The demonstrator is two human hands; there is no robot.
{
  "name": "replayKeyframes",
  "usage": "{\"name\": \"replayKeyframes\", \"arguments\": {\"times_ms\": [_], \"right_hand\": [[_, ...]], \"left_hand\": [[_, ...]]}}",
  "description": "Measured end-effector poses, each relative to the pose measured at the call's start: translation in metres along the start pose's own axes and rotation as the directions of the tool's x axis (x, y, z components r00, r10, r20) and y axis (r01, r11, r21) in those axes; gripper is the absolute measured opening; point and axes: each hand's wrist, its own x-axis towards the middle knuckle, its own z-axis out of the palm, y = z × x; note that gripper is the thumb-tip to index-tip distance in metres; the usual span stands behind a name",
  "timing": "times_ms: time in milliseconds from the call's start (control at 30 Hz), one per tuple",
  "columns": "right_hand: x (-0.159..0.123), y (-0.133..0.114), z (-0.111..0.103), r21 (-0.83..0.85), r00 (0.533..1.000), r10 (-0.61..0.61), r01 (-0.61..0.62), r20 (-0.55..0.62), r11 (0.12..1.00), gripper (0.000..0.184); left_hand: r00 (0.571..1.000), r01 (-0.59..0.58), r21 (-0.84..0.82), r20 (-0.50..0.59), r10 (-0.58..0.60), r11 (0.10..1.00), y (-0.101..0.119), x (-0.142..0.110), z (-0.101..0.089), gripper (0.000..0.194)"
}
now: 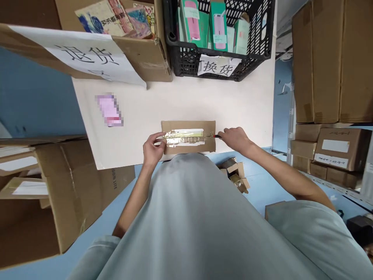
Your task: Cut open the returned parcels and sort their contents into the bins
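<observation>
A small cardboard box [189, 147] lies at the table's front edge, close against my body. Clear tape and white label strips run along its top, with a seam down the middle. My left hand [153, 149] grips the box's left end, thumb and fingers at the taped seam. At the right end, my right hand [236, 139] is closed around a slim utility knife [217, 136] with a black and red tip. The knife points left at the end of the seam; its blade is hard to make out, and most of the handle is hidden in my fist.
On the white table [140, 112] lies a pixelated pink item [110, 109]. Behind stand a carton of booklets [140, 50] and a black crate [186, 62] holding green boxes. A large open carton [75, 194] is at left; stacked cartons [335, 149] fill right shelves.
</observation>
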Motion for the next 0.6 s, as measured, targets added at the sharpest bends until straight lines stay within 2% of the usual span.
{"name": "replayKeyframes", "arguments": {"times_ms": [133, 300, 400, 433, 500, 533, 600], "right_hand": [[-0.01, 0.014, 0.018, 0.021, 1.0, 0.011, -0.011, 0.019, 1.0, 0.042], [-0.01, 0.026, 0.033, -0.002, 0.999, -0.04, 0.04, -0.025, 0.999, 0.046], [-0.006, 0.029, 0.032, -0.02, 0.992, -0.099, 0.098, -0.072, 0.995, 0.054], [-0.005, 0.03, 0.03, -0.018, 0.989, -0.116, 0.115, -0.091, 0.993, 0.057], [-0.003, 0.029, 0.026, -0.002, 0.981, -0.145, 0.145, -0.128, 0.989, 0.062], [-0.002, 0.028, 0.024, 0.006, 0.978, -0.155, 0.158, -0.14, 0.987, 0.063], [-0.001, 0.026, 0.021, 0.016, 0.975, -0.166, 0.171, -0.146, 0.985, 0.061]], "left_hand": [[1.0, -0.006, 0.013, -0.001, 0.006, 1.0, 0.009, -0.005, 0.017, 0.033], [1.0, -0.013, 0.12, -0.01, 0.015, 0.993, 0.017, -0.013, 0.026, 0.033], [0.98, -0.183, 0.29, -0.015, 0.196, 0.939, 0.027, -0.015, 0.034, 0.041], [0.96, -0.271, 0.346, 0.032, 0.278, 0.898, 0.03, -0.014, 0.038, 0.049], [0.904, -0.427, 0.394, 0.191, 0.382, 0.814, 0.035, -0.01, 0.048, 0.065], [0.877, -0.476, 0.388, 0.269, 0.397, 0.789, 0.036, -0.007, 0.053, 0.07], [0.851, -0.511, 0.375, 0.348, 0.393, 0.774, 0.033, -0.003, 0.061, 0.075]]}}
